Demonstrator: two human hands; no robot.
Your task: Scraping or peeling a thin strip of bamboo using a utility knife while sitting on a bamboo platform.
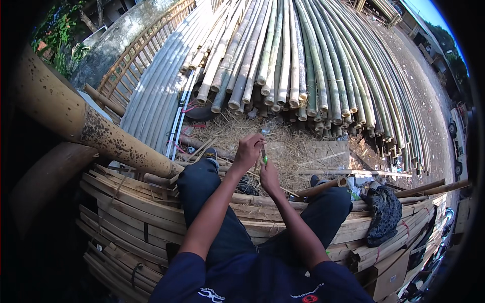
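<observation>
Head view, looking down on a seated person. The left hand [247, 150] was raised in front of the knees, its fingers curled shut around the upper end of a small slender tool [263, 152] with a green part at its lower end. The right hand [269, 177] sat just below it, at 5 o'clock from the left, fingers closed on the tool's lower part near the green tip; the two hands were touching or nearly so. What kind of tool it was could not be told at this size.

Both legs, in dark trousers [202, 189], extended toward 12 o'clock over a stack of split bamboo slats [136, 217] on which the person sat. At 9 to 10 o'clock from the hands a thick speckled bamboo pole [96, 131] ran diagonally across the slats. At 3 o'clock from the hands lay a short bamboo stick [323, 187], and beyond it, near 4 o'clock, a dark crumpled cloth [384, 212] rested on the slats. Directly ahead, at 12 o'clock, dry straw [293, 144] covered the ground, and behind it a large fan of long bamboo poles [303, 60] lay with cut ends toward the person.
</observation>
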